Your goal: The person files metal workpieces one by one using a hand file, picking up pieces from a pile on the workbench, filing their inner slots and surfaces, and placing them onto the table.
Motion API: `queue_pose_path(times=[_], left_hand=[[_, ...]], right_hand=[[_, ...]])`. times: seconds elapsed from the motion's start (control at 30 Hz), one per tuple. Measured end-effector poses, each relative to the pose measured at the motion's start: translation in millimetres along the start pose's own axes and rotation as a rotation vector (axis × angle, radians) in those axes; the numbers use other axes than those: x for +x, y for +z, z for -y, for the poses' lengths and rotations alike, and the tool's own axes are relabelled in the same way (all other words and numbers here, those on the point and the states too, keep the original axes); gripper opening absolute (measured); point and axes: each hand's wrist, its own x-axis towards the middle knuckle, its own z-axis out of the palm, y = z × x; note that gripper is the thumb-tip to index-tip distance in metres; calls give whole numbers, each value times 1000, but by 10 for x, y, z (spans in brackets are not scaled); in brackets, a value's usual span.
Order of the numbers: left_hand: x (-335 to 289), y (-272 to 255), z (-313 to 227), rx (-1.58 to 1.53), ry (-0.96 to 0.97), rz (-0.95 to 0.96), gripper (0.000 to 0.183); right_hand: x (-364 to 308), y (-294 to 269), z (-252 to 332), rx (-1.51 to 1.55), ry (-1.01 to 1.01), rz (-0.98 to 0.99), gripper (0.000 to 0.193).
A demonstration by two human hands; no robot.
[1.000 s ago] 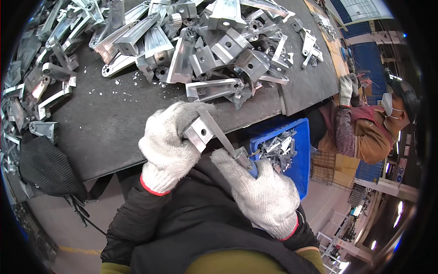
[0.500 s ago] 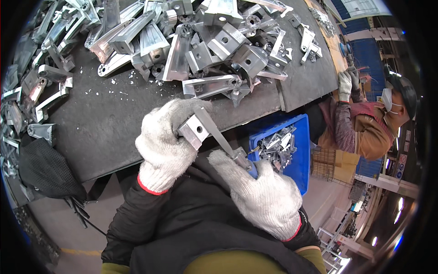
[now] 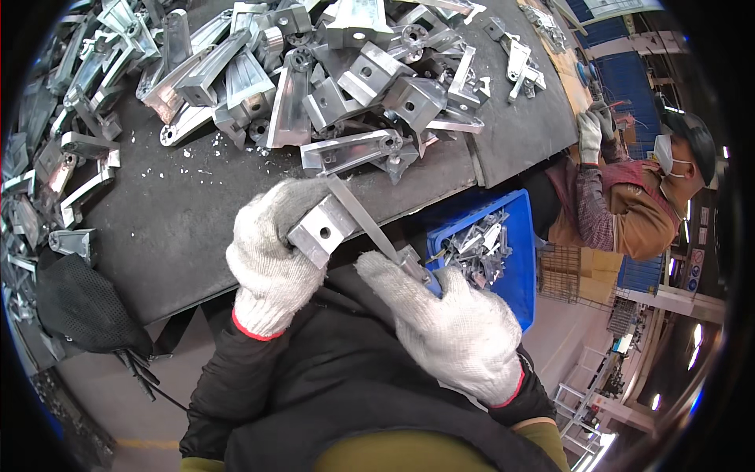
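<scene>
My left hand (image 3: 271, 256), in a white knitted glove with a red cuff, is closed round a silvery cast metal bracket (image 3: 333, 223). The bracket's block end with a round hole faces up; its other end is hidden by the glove. My right hand (image 3: 452, 330), gloved the same way, grips a flat file (image 3: 364, 219) by its blue handle, index finger stretched along it. The file's narrow blade slants up and left, its far end close against the bracket's upper right edge. Whether blade and bracket touch, I cannot tell.
Many cast metal brackets (image 3: 342, 153) lie heaped on the dark worktable (image 3: 177, 216). A blue bin (image 3: 515, 295) of small metal pieces stands beyond my right hand. A black mesh bag (image 3: 86, 299) hangs at the table's left edge. A masked co-worker (image 3: 621, 197) works at the right.
The bracket in my left hand has shifted slightly left and turned, showing more of its holed face. The file's blade has moved a little left; both grips stay the same.
</scene>
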Motion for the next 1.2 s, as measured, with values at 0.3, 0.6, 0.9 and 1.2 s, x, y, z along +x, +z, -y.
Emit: queue_pose_path(times=[0.3,0.6,0.9,1.2], left_hand=[[70,-59,-110,-247,-25,73,32],[23,-22,-74,-407,-81,34,32],[56,-30,-75,-99,74,32,26],[27,-88,-81,-230,-106,119,21]], right_hand=[[-32,-152,-80,536,4,324,64],[-22,-108,-97,527,-21,378,64],[-51,-80,-134,669,-55,330,65],[-57,-94,-227,633,-163,369,69]])
